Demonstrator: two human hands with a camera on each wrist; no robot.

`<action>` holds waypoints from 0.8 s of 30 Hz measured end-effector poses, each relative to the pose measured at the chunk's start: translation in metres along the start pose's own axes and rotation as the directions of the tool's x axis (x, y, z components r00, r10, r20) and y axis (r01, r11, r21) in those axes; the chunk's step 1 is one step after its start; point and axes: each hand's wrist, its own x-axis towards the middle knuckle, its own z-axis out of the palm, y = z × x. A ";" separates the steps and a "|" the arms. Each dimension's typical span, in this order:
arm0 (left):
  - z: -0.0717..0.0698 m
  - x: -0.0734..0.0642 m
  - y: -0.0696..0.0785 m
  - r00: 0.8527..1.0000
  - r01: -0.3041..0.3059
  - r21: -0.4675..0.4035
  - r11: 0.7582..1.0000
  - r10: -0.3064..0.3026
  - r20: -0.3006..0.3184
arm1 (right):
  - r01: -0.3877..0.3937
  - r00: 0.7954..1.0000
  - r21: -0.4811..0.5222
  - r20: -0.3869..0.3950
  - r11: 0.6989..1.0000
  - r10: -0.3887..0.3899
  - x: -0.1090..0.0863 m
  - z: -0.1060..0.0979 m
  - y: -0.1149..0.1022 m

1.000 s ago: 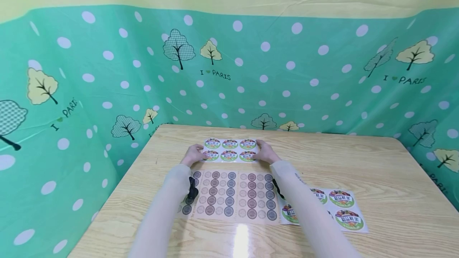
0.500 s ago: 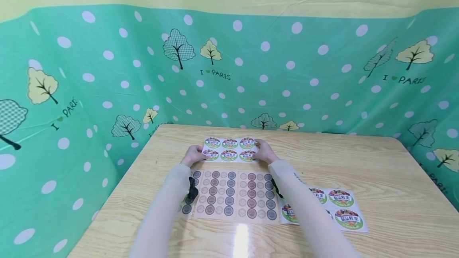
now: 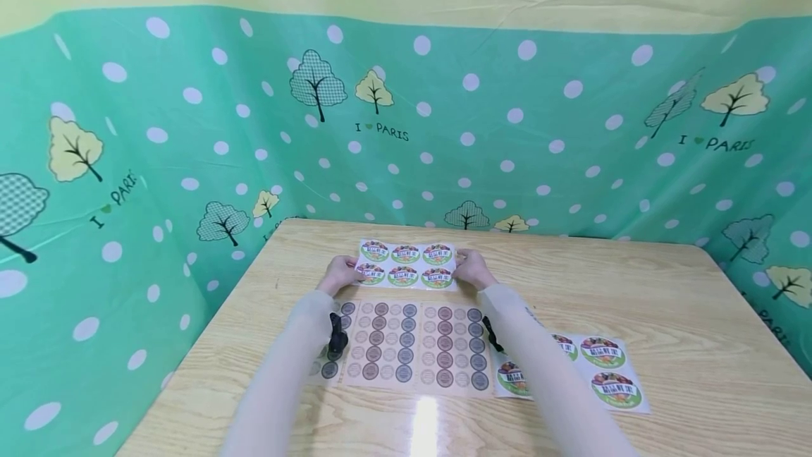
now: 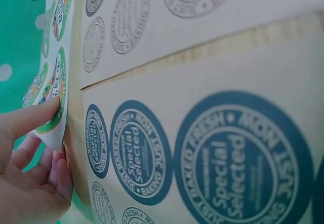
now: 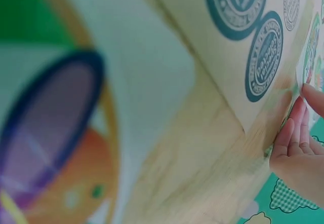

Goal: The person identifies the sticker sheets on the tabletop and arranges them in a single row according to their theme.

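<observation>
Near the table's far side, a white sheet of oval fruit-label stickers [image 3: 421, 265] is stretched between both hands. My left hand [image 3: 339, 274] pinches its left edge; in the left wrist view the thumb [image 4: 38, 115] lies over the sheet and the other fingers are curled beneath. At the opposite edge, my right hand [image 3: 474, 270] holds the sheet between thumb and fingers, seen at the side of the right wrist view. The sheet's left corner bends upward in the left wrist view. Below it lie pinkish sheets of round "Special Selected" stickers [image 3: 377, 344], partly covered by the left sleeve.
Another sheet of larger fruit labels [image 3: 628, 400] lies at the right, partly under the right forearm. The wooden table [image 3: 698, 316] backs onto a green dotted curtain [image 3: 507, 139]. Light glares off the table's front [image 3: 425, 436].
The fruit-label sheet has tilted a little, its left end slightly higher and further left. My left hand has shifted slightly left with it; the right hand's fingers now sit nearer the sheet's edge.
</observation>
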 end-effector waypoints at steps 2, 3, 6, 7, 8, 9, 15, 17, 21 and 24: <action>-0.001 0.001 0.001 0.999 0.041 -0.003 0.999 -0.041 0.009 | -0.019 1.000 0.029 0.000 0.999 0.019 0.007 -0.001 0.005; -0.003 -0.007 0.013 0.998 0.055 -0.003 0.998 -0.055 0.014 | 0.013 1.000 0.071 0.005 0.997 -0.013 0.019 0.000 0.016; -0.015 -0.053 0.069 0.996 0.078 -0.027 0.997 -0.077 0.036 | 0.003 1.000 0.094 0.008 0.996 -0.004 0.026 -0.002 0.021; -0.018 -0.065 0.086 0.993 0.111 -0.024 0.993 -0.111 0.033 | -0.001 1.000 0.112 0.005 0.994 0.001 0.025 -0.003 0.020; -0.019 -0.074 0.097 0.994 0.105 -0.032 0.994 -0.104 0.028 | 0.004 1.000 0.117 0.001 0.993 -0.004 0.023 -0.004 0.019; -0.021 -0.081 0.104 0.994 0.107 -0.047 0.993 -0.105 0.025 | 0.006 1.000 0.130 -0.002 0.992 -0.006 0.021 -0.005 0.018; -0.019 -0.083 0.111 0.984 0.177 -0.095 0.980 -0.177 0.005 | -0.061 0.998 0.242 0.009 0.968 0.061 -0.007 -0.012 -0.003; -0.017 -0.082 0.110 0.983 0.182 -0.112 0.977 -0.182 0.007 | -0.081 0.997 0.278 0.017 0.957 0.079 -0.011 -0.014 -0.005; -0.014 -0.082 0.111 0.984 0.178 -0.134 0.975 -0.178 0.008 | -0.100 0.995 0.301 0.016 0.948 0.100 -0.012 -0.017 -0.005; -0.012 -0.083 0.112 0.983 0.182 -0.159 0.970 -0.184 0.006 | -0.107 0.994 0.312 0.023 0.944 0.105 -0.015 -0.021 -0.004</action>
